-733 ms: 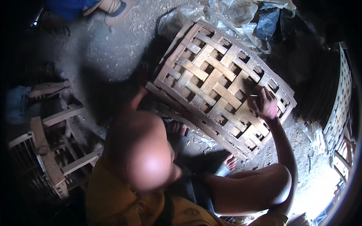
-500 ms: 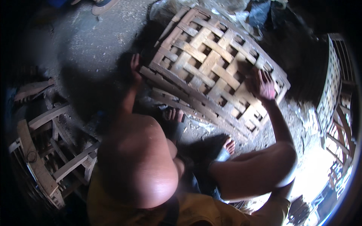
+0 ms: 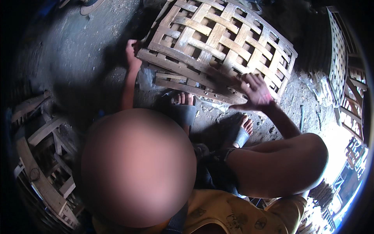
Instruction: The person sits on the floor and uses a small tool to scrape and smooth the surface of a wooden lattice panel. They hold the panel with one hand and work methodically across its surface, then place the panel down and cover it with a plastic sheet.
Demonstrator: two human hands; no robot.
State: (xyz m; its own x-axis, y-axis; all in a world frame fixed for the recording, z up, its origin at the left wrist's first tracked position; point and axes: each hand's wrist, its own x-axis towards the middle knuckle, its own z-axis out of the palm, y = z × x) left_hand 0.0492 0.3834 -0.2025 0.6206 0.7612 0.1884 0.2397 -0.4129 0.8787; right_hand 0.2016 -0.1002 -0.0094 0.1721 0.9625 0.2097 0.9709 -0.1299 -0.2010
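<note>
A woven slatted wooden panel (image 3: 218,37) lies tilted at the top of a stack of similar framed pieces. At its left corner is my left hand (image 3: 133,54), its fingers curled against the frame's edge and partly in shadow. My right hand (image 3: 255,91) is over the panel's near edge toward the right, its thumb stretched out and fingers loosely bent apart. Nothing shows in that hand. Under the panel, part of a lower wooden frame (image 3: 183,84) sticks out, with some clear plastic (image 3: 146,78) beside it.
My sandalled feet (image 3: 183,107) are just in front of the stack. Slatted wooden frames (image 3: 41,171) lean at the left. Another woven panel (image 3: 338,58) stands at the right, near plastic scraps (image 3: 321,87). A person's shoe (image 3: 90,7) is at the far left.
My right hand has come off the middle of the weave down to the near edge. My left hand's fingers have curled in at the corner. The panel sits farther up in view.
</note>
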